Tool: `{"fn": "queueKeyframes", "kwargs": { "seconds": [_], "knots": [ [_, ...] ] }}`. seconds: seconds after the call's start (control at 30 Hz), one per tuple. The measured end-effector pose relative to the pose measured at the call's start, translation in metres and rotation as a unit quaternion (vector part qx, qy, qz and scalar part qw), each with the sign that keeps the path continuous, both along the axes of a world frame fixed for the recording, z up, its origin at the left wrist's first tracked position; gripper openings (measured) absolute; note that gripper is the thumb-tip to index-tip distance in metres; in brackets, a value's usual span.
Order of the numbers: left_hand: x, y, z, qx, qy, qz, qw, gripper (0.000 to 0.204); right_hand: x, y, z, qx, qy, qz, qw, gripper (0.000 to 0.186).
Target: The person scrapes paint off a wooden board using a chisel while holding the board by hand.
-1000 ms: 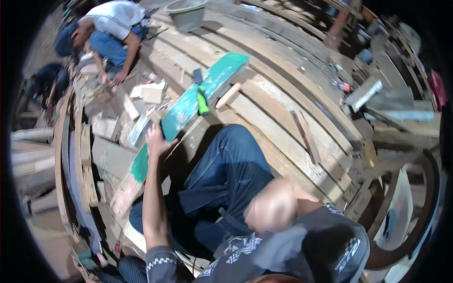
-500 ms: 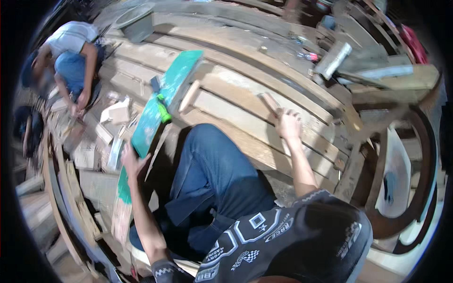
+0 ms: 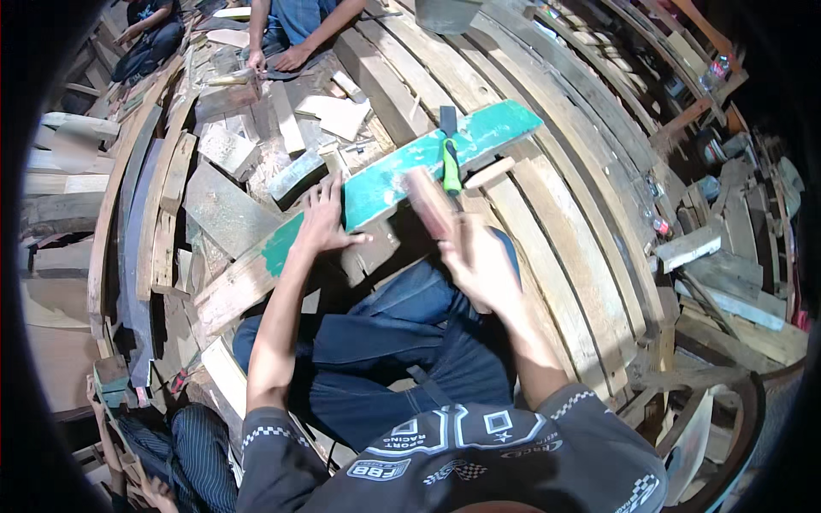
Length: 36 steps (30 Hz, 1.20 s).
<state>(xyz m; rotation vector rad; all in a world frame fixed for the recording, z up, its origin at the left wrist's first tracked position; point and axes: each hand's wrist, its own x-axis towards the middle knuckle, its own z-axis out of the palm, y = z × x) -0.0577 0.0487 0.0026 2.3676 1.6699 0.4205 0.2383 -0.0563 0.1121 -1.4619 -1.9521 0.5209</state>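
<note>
A long board with chipped green paint (image 3: 400,171) lies slanting in front of my crossed legs, its near end bare wood. My left hand (image 3: 321,218) rests on the board's near half, fingers spread. My right hand (image 3: 479,261) is closed round a reddish-brown wooden bar (image 3: 430,203), blurred by motion, held close to the board's right edge above my knee. A hand tool with a green and black handle (image 3: 451,164) and a dark flat end lies across the board. Beside it, a pale wooden stick (image 3: 489,173) pokes out at the board's edge.
Wood offcuts (image 3: 224,152) are strewn left of the board. Long planks (image 3: 547,248) run along my right. Across from me a co-worker's hands (image 3: 293,58) are low by the scraps; another person in striped trousers (image 3: 203,457) sits at lower left. A grey bucket (image 3: 446,15) stands far ahead.
My right hand has come left with the wooden bar, from over the planks to beside the green board. The view has turned left; my left hand stays on the board.
</note>
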Motion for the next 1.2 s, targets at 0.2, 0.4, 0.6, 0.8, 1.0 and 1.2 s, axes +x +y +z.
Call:
{"fn": "queueKeyframes", "kwargs": {
  "seconds": [0.2,0.4,0.6,0.8,1.0,1.2],
  "knots": [
    [-0.042,-0.001,0.010,-0.139,0.065,0.041,0.987,0.161,-0.068,0.055,-0.053,-0.031,-0.167,0.115,0.979,0.068],
    [-0.052,-0.001,0.031,-0.295,0.048,0.051,0.953,0.162,-0.057,0.113,-0.069,-0.054,-0.190,-0.129,0.972,0.066],
    [-0.057,-0.011,0.040,-0.303,0.024,0.051,0.951,0.156,-0.081,0.084,-0.075,-0.036,-0.193,0.063,0.979,0.067],
    [-0.047,-0.008,0.034,-0.285,0.002,0.043,0.958,0.152,-0.094,0.087,-0.085,0.145,-0.087,0.065,0.983,0.063],
    [-0.042,-0.010,0.046,-0.291,0.022,0.032,0.956,0.154,-0.051,0.126,-0.066,-0.038,-0.198,-0.152,0.968,0.064],
    [-0.052,-0.012,0.040,-0.293,0.002,0.043,0.955,0.158,-0.071,0.085,-0.066,-0.036,-0.194,0.132,0.971,0.070]
  ]
}}
